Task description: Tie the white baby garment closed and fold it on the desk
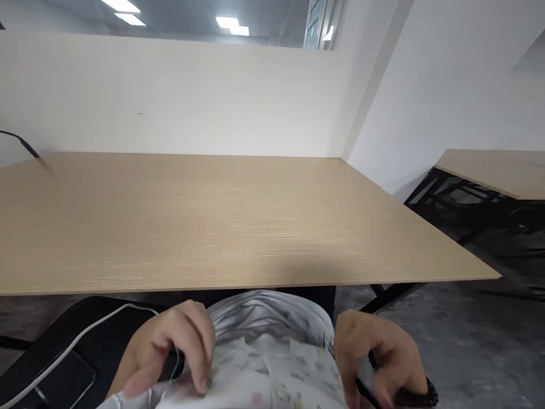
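Touching a white patterned shirt [272, 369], which lies just on the near side of the table [221, 221], the left hand [179, 341] is shown with bent fingers. Beside the shirt, the right hand [378, 352] is loosely curled. Whether cloth is gripped by either cannot be told. Shirt handling seems in hand; for the table to be reached, both hands must be raised. Beyond, a white wall [191, 96] is seen.

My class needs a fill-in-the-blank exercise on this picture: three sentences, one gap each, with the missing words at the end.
1. Between the left hand and the right hand, the background colour of the printed shirt is ____.
2. The dark bracelet is worn on the person's ____ wrist.
3. The bright lights at the top are on the ____.

Missing words: white; right; ceiling.
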`<state>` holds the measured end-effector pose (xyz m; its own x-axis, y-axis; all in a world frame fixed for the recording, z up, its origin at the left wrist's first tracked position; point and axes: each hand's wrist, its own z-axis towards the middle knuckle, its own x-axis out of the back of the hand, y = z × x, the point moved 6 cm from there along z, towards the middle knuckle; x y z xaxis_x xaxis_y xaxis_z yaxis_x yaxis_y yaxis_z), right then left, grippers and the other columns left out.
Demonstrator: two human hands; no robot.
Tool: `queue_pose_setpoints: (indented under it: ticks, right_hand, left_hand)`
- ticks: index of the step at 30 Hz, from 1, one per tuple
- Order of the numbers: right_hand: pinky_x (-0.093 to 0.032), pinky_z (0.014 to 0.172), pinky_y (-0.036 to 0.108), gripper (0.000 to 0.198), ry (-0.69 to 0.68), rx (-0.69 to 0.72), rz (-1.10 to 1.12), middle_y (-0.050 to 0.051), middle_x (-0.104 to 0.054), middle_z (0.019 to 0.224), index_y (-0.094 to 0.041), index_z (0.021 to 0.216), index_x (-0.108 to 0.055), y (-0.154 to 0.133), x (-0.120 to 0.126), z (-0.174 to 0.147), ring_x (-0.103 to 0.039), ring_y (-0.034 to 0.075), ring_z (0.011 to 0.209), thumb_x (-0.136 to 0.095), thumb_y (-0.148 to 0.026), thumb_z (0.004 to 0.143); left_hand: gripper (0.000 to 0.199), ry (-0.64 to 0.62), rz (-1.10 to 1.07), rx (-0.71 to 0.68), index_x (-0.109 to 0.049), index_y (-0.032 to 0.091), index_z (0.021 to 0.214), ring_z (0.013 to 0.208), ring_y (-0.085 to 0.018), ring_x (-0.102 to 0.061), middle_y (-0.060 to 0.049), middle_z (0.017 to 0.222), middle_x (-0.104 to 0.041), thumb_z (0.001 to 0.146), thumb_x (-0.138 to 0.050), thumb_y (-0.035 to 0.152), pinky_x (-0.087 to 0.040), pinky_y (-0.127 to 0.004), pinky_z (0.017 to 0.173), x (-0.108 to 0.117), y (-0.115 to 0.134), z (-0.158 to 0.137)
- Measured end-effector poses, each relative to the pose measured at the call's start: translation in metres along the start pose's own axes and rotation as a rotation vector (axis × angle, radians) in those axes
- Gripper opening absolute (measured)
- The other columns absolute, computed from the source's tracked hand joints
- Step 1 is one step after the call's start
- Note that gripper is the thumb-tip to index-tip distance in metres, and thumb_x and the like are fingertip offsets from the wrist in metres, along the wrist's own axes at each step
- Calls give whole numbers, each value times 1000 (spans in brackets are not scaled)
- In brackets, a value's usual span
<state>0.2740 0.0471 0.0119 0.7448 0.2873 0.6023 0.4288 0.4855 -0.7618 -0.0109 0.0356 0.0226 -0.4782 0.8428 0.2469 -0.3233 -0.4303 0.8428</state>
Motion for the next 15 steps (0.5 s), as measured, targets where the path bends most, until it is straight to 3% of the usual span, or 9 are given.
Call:
queue_pose_setpoints:
  ticks: [2,4,5,7,10,12,15]
  right_hand:
    - [-54,82,35,41,-77,23,19,9,-71,90,-20,101,-73,-10,-20,9,-66,25,92,-63,-56,85]
    - [-53,83,34,38,-166,53,45,8,-71,92,-20,103,-72,-20,-43,18,-65,24,93,-62,-54,86]
    - [-52,83,33,37,-221,76,61,8,-70,92,-20,103,-72,-24,-54,21,-65,23,92,-61,-52,87]
    - [-51,83,32,32,-354,137,107,8,-70,94,-20,103,-70,-32,-73,23,-64,21,91,-59,-46,90]
    - [-50,80,30,25,-486,177,141,5,-68,90,-19,101,-68,-37,-85,20,-62,18,83,-54,-38,93]
    - [-48,75,29,20,-488,147,129,2,-64,82,-20,94,-67,-37,-85,18,-58,16,75,-56,-35,91]
    - [-45,67,26,15,-383,-4,155,0,-60,80,-21,90,-63,-33,-77,18,-54,15,71,-59,-36,89]
  left_hand:
    - [74,142,12,119,-75,15,80,50,-15,-61,-10,64,-68,86,-37,78,-50,-23,51,3,-13,6]
    - [60,258,110,298,-73,14,86,59,-14,-64,-9,75,-70,92,-44,66,-51,-23,57,4,-27,13]
    - [50,248,170,369,-73,15,91,67,-15,-65,-9,82,-71,94,-48,59,-52,-23,63,2,-31,17]
    - [36,89,262,441,-71,19,102,86,-18,-67,-8,96,-72,95,-53,49,-53,-27,77,-11,-35,26]
    - [34,-155,280,389,-70,19,105,93,-21,-65,-10,98,-72,98,-48,44,-51,-31,85,-29,-33,36]
    - [35,-191,266,364,-69,19,106,91,-21,-65,-10,97,-72,99,-45,44,-51,-32,84,-33,-32,37]
    - [32,-137,214,347,-68,20,111,92,-21,-65,-10,100,-72,98,-49,43,-51,-32,85,-34,-33,36]
